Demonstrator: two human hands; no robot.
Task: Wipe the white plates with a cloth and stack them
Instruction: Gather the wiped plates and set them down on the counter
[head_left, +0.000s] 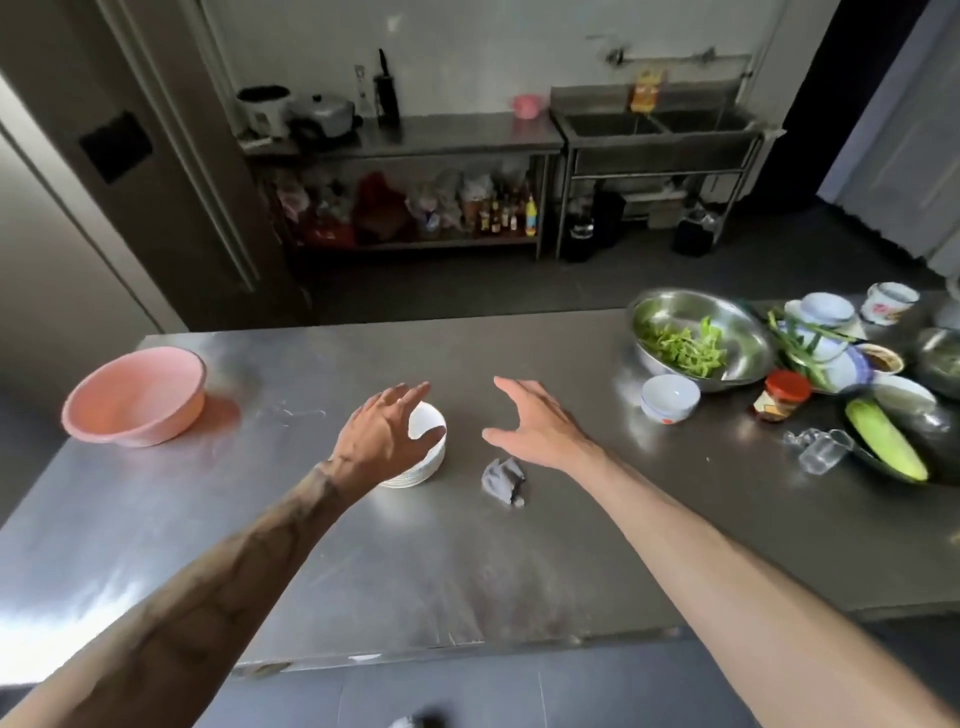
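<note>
Stacked glossy white plates (423, 457), crumpled grey cloth (503, 480) beside, both hands spread, empty

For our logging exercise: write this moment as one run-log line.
left hand: open, over plate stack | right hand: open, empty | cloth: crumpled on table, not held

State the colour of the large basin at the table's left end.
Pink basin, clearest in the head view.

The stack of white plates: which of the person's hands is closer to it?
Left. The left hand is spread right over the stack of white plates, covering its left part. The right hand hovers open off to the stack's right, clear of it.
</note>
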